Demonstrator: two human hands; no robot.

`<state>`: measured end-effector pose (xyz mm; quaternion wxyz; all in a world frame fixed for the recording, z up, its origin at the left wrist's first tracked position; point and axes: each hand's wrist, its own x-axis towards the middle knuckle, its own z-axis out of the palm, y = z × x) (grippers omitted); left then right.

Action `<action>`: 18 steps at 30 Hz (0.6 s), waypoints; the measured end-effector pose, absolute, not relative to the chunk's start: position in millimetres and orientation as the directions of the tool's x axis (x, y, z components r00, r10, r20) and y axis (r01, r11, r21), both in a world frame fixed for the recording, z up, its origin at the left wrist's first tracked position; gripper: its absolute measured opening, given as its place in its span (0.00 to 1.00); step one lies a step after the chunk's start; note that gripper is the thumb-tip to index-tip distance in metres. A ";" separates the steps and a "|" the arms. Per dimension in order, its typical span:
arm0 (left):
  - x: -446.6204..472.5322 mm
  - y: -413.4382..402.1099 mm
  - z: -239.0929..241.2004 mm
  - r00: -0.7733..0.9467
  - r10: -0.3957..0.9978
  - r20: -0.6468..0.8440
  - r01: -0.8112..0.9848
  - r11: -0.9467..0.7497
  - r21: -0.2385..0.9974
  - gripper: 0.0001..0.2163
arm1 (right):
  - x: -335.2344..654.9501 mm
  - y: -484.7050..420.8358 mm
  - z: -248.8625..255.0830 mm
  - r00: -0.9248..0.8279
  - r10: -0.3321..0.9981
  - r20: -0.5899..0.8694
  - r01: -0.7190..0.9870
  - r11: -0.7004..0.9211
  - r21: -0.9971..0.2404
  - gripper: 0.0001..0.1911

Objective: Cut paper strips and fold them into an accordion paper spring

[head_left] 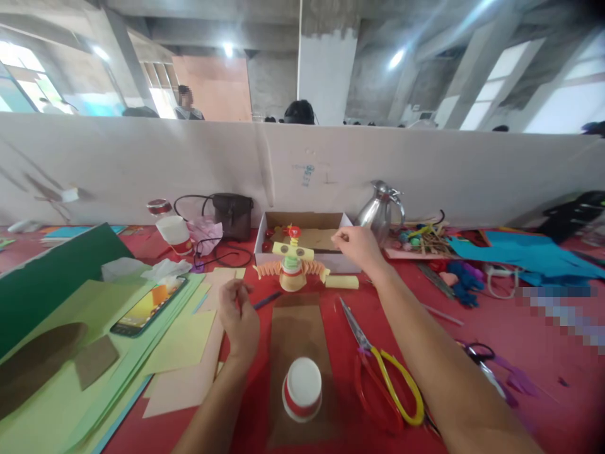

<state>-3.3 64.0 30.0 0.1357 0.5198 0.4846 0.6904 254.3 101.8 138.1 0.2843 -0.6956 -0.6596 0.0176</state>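
Observation:
My left hand (239, 318) rests on the red table (472, 328), fingers curled in a loose fist just above a brown paper sheet (295, 334), near a blue pen (267, 299). My right hand (359, 248) reaches forward to the open cardboard box (265, 243), fingertips pinched together at its front rim; anything between them is too small to make out. A small paper-craft robot figure (292, 265) with a yellow head and orange coiled arms stands in front of the box, between my hands. An upturned red-and-white paper cup (302, 388) stands on the brown sheet.
Scissors with red and yellow handles (382, 372) lie right of the brown sheet. A phone (149, 306) lies on stacked green and yellow paper sheets (70, 378) at left. A metal jug (380, 211), a dark bag (231, 214), a paper cup (174, 232), craft sticks and blue fabric (515, 252) line the back. A white partition (142, 164) stands behind.

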 end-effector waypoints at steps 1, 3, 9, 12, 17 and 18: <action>-5.2 67.7 25.1 -0.399 0.664 0.633 0.397 -0.497 0.772 0.06 | 254.6 126.0 136.4 0.098 0.941 0.325 0.915 0.044 -0.401 0.10; -10.5 72.0 16.5 -0.291 0.594 0.750 0.566 -0.525 0.635 0.09 | 253.5 169.1 128.9 0.011 0.975 0.223 0.939 0.067 -0.338 0.12; -22.4 73.7 4.0 0.146 0.413 0.899 0.753 -0.635 0.170 0.19 | 247.8 250.9 99.4 -0.190 0.980 -0.058 0.955 0.171 -0.242 0.25; -23.4 74.5 1.6 0.243 0.425 0.872 0.751 -0.652 0.109 0.23 | 248.9 270.1 90.2 -0.249 0.951 -0.182 0.964 0.226 -0.140 0.46; -21.1 75.0 -0.9 0.269 0.447 0.853 0.750 -0.653 0.106 0.24 | 253.3 279.3 99.9 -0.238 0.928 -0.286 0.969 0.248 -0.002 0.42; -20.5 74.9 -1.3 0.263 0.455 0.851 0.749 -0.652 0.118 0.24 | 254.1 279.2 106.2 -0.253 0.930 -0.267 0.965 0.262 0.001 0.38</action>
